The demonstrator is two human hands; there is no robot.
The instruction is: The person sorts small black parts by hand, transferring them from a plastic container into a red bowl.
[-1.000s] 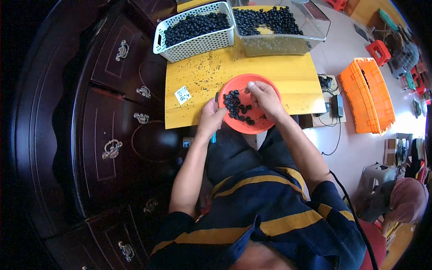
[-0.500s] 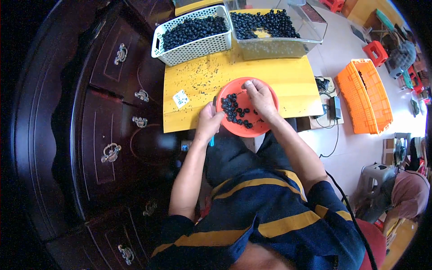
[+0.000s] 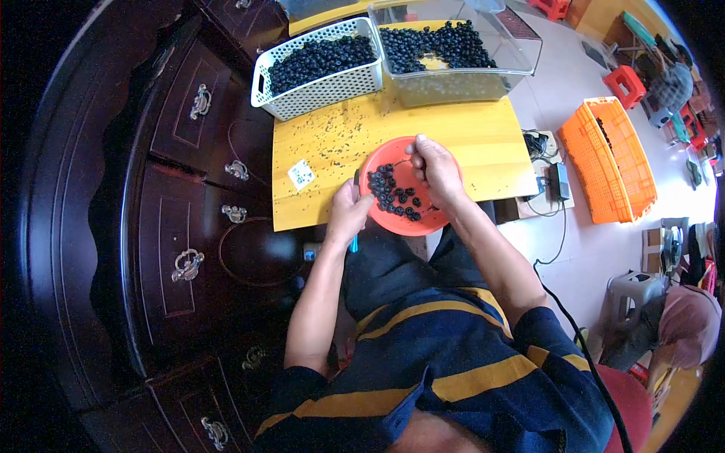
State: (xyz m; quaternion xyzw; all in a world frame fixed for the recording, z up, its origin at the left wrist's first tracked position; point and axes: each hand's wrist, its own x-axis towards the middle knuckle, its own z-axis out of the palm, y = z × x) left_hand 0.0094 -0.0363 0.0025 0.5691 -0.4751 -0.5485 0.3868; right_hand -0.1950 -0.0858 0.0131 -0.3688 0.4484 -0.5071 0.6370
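Note:
A round red bowl (image 3: 408,225) sits at the near edge of the yellow table (image 3: 483,143), over my lap. Small round black pieces (image 3: 393,195), some with paler middles, lie in its left and lower part. My left hand (image 3: 350,214) is closed at the bowl's left rim. From this fist a slim tool pokes out, a dark end (image 3: 357,177) above and a blue end (image 3: 353,244) below; its kind is unclear. Above the bowl's right side, my right hand (image 3: 439,172) is curled with thumb and finger pinched. Whatever the pinch holds is too small to make out.
At the table's back stand a white perforated basket (image 3: 325,89) and a clear plastic bin (image 3: 453,89), both holding many black pieces. Dark crumbs and a white printed card (image 3: 300,175) lie left of the bowl. An orange crate (image 3: 604,162), cables and a dark adapter (image 3: 558,181) are at right.
My right hand has lifted slightly and turned, its pinched fingertips now by the bowl's far rim. The whole view has shifted a little. My left hand keeps its place at the bowl.

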